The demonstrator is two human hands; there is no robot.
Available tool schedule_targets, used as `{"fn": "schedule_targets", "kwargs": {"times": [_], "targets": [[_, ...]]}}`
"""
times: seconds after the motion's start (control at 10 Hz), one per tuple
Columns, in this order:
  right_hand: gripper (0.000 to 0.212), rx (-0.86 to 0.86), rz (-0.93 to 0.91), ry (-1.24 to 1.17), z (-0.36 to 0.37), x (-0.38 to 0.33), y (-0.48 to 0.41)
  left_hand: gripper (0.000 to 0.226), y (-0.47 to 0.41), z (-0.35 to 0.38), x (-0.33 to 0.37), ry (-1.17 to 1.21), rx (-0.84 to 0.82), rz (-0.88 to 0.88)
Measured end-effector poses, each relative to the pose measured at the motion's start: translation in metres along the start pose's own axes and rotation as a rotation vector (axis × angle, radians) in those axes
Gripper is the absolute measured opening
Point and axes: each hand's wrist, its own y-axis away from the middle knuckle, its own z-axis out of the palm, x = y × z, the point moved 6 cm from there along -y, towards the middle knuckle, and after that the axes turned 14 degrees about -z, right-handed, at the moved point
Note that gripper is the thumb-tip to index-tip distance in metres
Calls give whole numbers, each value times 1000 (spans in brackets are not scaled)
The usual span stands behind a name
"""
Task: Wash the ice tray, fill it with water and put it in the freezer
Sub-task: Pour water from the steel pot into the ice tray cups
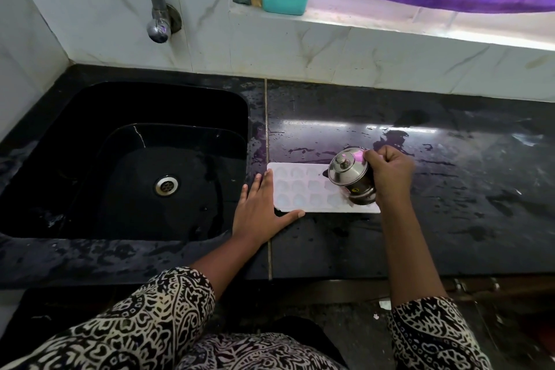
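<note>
On counter [450, 189], left hand [261, 207] is resting flat, fingers straight, against tray [303, 189]; right hand [390, 173] is gripping pot [351, 177] tilted over tray.

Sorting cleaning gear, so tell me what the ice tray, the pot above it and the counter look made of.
Ice tray: likely plastic, matte white, with moulded cups. Pot: stainless steel by the look, polished, mirror-like reflections on its lid. Counter: probably polished stone, glossy black with grey mottling and window glare.

Left hand [260, 213] lies flat, fingers straight, thumb spread wide; right hand [392, 176], forearm extended, curls its fingers round a steel pot [350, 176].
</note>
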Motion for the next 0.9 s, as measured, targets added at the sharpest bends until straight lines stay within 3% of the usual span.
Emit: {"fn": "schedule_targets", "kwargs": {"times": [0.9], "targets": [[36, -18, -55, 71, -5, -3, 2, 119, 0, 1, -1, -5, 9, 3]]}}
